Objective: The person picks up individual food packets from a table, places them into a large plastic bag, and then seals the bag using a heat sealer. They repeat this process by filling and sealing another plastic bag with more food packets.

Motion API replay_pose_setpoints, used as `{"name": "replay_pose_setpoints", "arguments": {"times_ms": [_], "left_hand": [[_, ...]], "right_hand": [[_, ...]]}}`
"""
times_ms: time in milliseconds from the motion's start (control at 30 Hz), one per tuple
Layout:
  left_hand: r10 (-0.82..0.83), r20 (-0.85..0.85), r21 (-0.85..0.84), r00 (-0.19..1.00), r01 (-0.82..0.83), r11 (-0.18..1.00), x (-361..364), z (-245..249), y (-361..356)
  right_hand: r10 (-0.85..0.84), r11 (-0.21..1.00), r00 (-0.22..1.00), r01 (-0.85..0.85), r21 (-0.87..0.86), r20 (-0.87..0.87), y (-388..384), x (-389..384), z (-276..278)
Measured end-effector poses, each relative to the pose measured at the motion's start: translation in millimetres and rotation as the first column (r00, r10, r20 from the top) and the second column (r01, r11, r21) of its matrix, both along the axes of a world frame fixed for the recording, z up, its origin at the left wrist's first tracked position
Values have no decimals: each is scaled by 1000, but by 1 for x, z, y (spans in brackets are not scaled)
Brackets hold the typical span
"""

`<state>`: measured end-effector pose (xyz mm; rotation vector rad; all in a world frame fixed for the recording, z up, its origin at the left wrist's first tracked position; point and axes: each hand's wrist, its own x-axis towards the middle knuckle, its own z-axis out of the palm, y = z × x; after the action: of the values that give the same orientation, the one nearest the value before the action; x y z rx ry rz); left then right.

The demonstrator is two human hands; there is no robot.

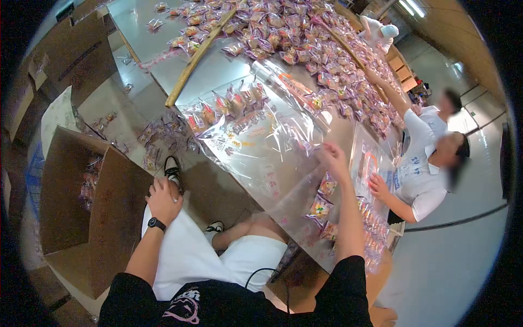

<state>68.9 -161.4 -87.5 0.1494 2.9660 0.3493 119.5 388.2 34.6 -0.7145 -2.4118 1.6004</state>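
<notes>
My left hand (pixel 163 200), with a black watch on its wrist, rests on my knee with its fingers spread, holding nothing. Over the metal table, my right hand (pixel 331 159) has its fingers curled together beside a clear printed plastic bag (pixel 248 143); what they pinch, if anything, is too small to make out. Several wrapped snacks (pixel 231 103) stand in a row at the far end of that bag. Closer to my right forearm lie a few more small wrapped snacks (pixel 320 207).
A large pile of wrapped snacks (pixel 294 32) covers the table's far part, with wooden sticks (pixel 199 54) across it. An open cardboard box (pixel 117 218) stands at my left. Loose packets (pixel 163 133) lie on the floor. Co-workers in white shirts (pixel 417 180) stand on the right.
</notes>
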Motion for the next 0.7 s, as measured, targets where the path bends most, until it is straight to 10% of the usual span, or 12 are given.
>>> {"name": "replay_pose_setpoints", "arguments": {"times_ms": [100,300,533,633,700], "left_hand": [[34,-35,-9,999,-34,999,-5,-5,3],[76,-28,64,997,-75,995,-15,-4,-1],[40,-33,19,999,-39,999,-17,-6,7],[41,-46,-4,998,-41,999,-20,-4,14],[51,-35,-4,998,-52,999,-22,-4,15]], "right_hand": [[334,926,941,-337,170,50,41,5,-21],[14,966,999,-23,257,36,22,-1,-28],[237,962,967,-221,160,-90,-9,-39,-29],[303,787,949,-198,584,-87,1,-59,-39],[194,823,965,-61,565,-179,9,-67,-49]]}}
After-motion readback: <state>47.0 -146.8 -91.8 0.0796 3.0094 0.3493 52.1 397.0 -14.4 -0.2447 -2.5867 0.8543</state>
